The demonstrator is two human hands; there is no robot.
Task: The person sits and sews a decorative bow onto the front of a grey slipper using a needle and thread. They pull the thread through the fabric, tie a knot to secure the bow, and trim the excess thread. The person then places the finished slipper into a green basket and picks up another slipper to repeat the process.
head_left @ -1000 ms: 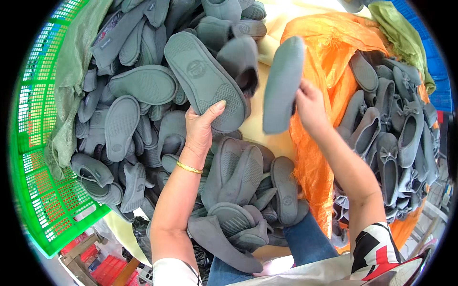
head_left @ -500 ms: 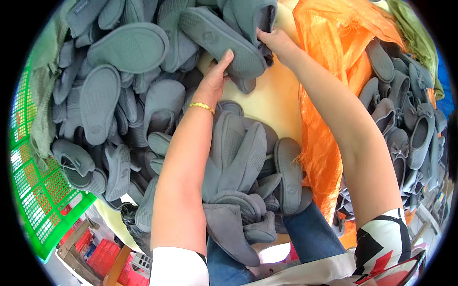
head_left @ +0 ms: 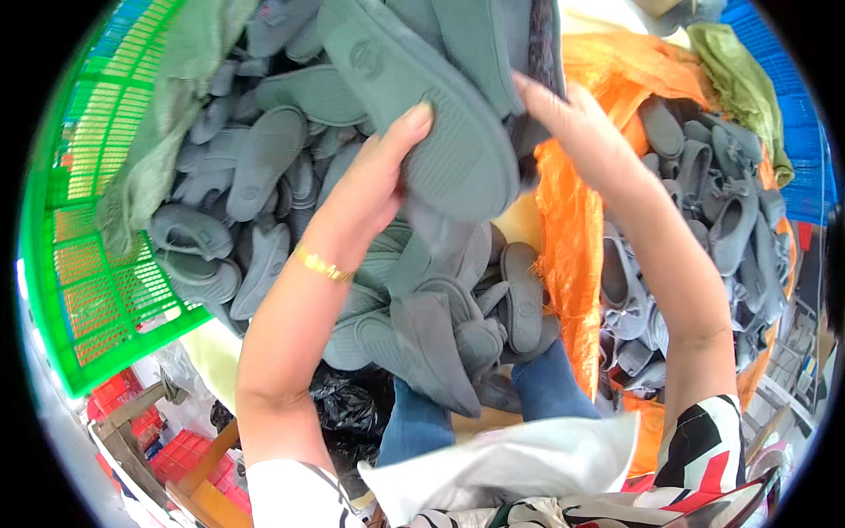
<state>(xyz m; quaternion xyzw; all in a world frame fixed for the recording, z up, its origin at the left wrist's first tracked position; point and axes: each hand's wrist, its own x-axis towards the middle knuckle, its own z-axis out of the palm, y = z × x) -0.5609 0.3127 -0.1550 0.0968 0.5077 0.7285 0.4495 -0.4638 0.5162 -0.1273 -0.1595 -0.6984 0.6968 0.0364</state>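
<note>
Grey slippers (head_left: 440, 123) are lifted close to the head view, soles turned up. My left hand (head_left: 378, 167) is closed round them from the left, its thumb on the patterned sole and the other fingers hidden underneath. On the right side, my right hand (head_left: 581, 132) grips another grey slipper (head_left: 484, 53) by its edge, where a dark inner lining shows. The right fingertips are partly hidden and slightly blurred. Below and left of my hands lies a heap of grey slippers (head_left: 268, 163), some sole up and some on their sides. Several more rest across my lap.
A green plastic basket (head_left: 66, 290) stands on the left with a grey-green cloth (head_left: 176, 114) over its edge. Orange sheeting (head_left: 572, 290) divides the heap from grey shoes (head_left: 735, 229) on the right. Behind these is a blue crate (head_left: 792, 114). Red crates (head_left: 189, 458) sit low at the left.
Both hands have raised the slippers nearer to the camera. The view has shifted, so the heap appears smaller and more of the green basket and blue crate shows.
</note>
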